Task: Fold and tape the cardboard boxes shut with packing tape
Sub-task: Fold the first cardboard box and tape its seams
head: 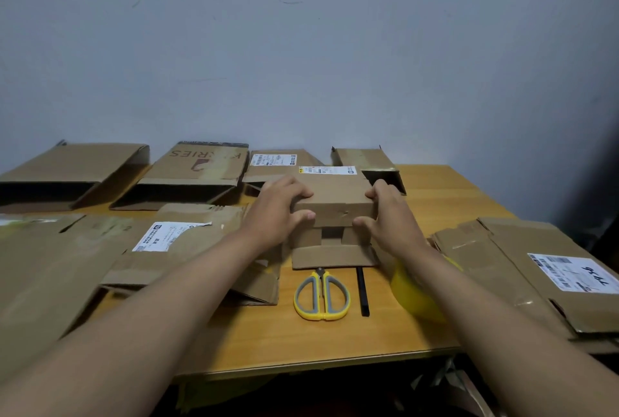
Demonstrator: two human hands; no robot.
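left hand: reaches forward from a long, nearly straight forearm, palm against the left side of the small cardboard box; fingers curl over the top left edge, thumb presses the near face, so the fingers are clamped on the box.
right hand: mirrors the left, forearm stretched in from the lower right; fingers wrap the right top edge, thumb lies on the near face just beside the lower flap, clamped on the same box.
small cardboard box: sits mid-counter between both hands, a white label on its far top edge, its near flap hanging open and lying on the counter.
scissors: yellow and grey handles, lying closed on the counter just in front of the open flap.
black pen: beside the scissors, to their right.
yellow tape roll: partly hidden under the right forearm.
flattened boxes: spread along the wall and on both sides, several with white shipping labels.
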